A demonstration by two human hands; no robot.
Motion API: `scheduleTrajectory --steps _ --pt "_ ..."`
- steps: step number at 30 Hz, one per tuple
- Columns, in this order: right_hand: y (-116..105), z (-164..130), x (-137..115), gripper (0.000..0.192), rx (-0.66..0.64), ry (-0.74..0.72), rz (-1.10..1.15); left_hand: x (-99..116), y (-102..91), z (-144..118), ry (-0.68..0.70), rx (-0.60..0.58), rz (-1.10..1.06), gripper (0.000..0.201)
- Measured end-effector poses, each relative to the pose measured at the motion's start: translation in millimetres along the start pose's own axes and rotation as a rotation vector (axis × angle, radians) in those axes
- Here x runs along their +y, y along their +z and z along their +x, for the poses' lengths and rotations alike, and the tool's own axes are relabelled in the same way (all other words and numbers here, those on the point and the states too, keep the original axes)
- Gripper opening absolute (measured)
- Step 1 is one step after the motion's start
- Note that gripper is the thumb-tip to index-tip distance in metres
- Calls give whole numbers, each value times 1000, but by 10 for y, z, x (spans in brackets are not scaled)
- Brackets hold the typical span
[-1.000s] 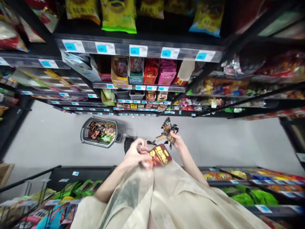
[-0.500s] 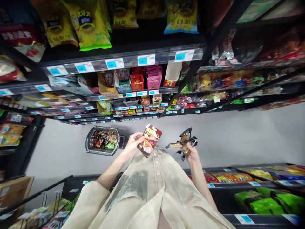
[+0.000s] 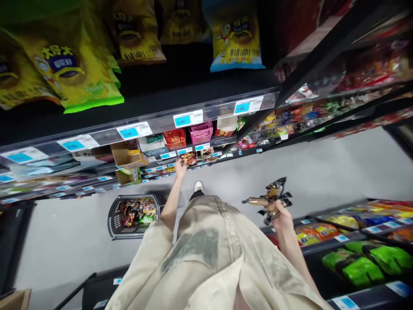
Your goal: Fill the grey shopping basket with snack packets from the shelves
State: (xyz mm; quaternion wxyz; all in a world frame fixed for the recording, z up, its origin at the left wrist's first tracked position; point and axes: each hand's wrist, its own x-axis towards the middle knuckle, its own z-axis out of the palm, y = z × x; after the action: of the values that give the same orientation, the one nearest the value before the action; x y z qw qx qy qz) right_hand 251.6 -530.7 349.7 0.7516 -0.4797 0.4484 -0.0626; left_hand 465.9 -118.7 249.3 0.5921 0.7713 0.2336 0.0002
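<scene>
My left hand point(image 3: 180, 168) is stretched out to a lower shelf, its fingers closed on the edge of a dark red snack packet point(image 3: 189, 158) with yellow lettering. The packet is at the shelf front, among other small packs. Off to the right, over the floor, my right hand point(image 3: 281, 215) grips a bunch of small snack packs point(image 3: 271, 199) in black and clear wrappers with brown contents. One pack sticks out to the left. The fingers' far side is hidden behind the packs.
A dark shopping basket point(image 3: 134, 217) with mixed snack packs stands on the grey floor point(image 3: 226, 181) at left. Yellow snack bags point(image 3: 238, 38) sit on the upper shelf, whose price-tag rail point(image 3: 161, 125) juts above my left hand. Green packs point(image 3: 368, 262) lie on the shelf behind, right.
My left hand has moved forward with the dark red packet, from before my body to the lower shelf. The view has leaned closer to the shelves. My right hand still holds its packs.
</scene>
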Motion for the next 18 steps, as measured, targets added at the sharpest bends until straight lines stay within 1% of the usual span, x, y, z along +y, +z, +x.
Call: scheduleTrajectory --steps 2,5,9,15,18 --pt "36 -10 -23 60 40 -20 9 -43 43 184 22 31 77 21" --pt "53 -57 15 60 66 -33 28 -97 95 306 57 52 181 22" --pt "69 -106 80 60 79 24 31 -157 200 322 95 105 288 9" --pt "55 -9 74 59 76 50 34 -165 358 346 105 181 421 20" --pt "41 65 42 57 82 9 56 -128 375 387 110 155 495 21"
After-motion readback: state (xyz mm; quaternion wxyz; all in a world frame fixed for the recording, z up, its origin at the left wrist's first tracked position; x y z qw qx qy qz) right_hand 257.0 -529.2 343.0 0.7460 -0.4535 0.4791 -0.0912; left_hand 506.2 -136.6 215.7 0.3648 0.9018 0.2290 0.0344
